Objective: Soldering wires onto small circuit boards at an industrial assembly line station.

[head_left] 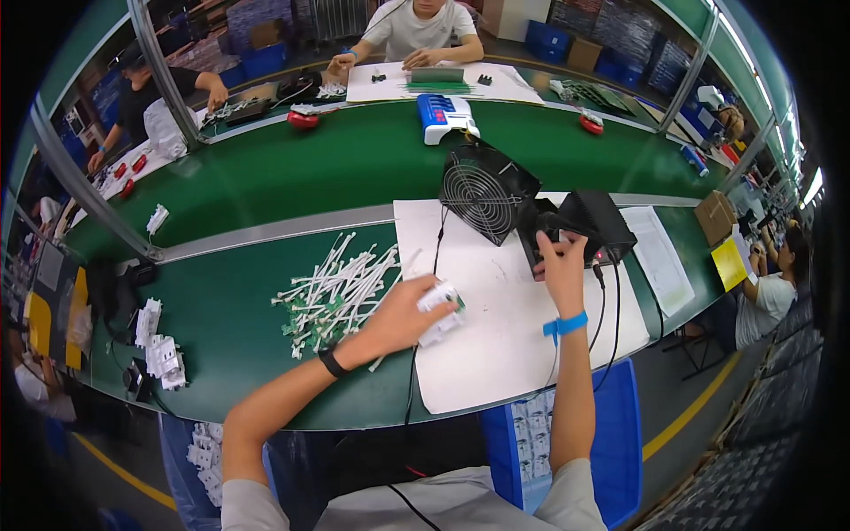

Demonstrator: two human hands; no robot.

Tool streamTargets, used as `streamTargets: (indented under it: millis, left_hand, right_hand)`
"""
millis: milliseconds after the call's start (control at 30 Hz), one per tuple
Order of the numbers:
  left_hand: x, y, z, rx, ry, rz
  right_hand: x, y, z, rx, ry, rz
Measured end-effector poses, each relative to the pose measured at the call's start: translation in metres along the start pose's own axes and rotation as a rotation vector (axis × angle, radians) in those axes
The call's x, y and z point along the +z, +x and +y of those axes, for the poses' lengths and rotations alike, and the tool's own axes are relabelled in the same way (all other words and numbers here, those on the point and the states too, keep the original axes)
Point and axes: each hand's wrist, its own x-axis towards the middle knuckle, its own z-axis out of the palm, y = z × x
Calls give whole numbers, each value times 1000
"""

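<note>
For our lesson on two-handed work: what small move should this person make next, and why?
Probably bring the right hand over to the white part. The left hand grips that part above the white sheet, while the right hand's fingers are beside the black box; whether they hold anything is hard to tell.

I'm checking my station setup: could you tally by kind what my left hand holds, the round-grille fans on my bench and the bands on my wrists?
White housing in left hand: 1
Black fan: 1
Wristbands, black band and blue band: 2
Total: 4
</note>
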Motion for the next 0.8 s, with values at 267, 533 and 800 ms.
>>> streamTargets:
  millis: [267,533,800]
  left_hand:
    - [23,17,0,-120,177,-234]
    - [33,41,-4,33,390,-62]
    - [33,7,-9,244,525,-4]
  right_hand:
    - [12,36,19,-295,-66,256]
    - [1,41,25,-442,-49,437]
    - [-33,-15,-7,-603,43,460]
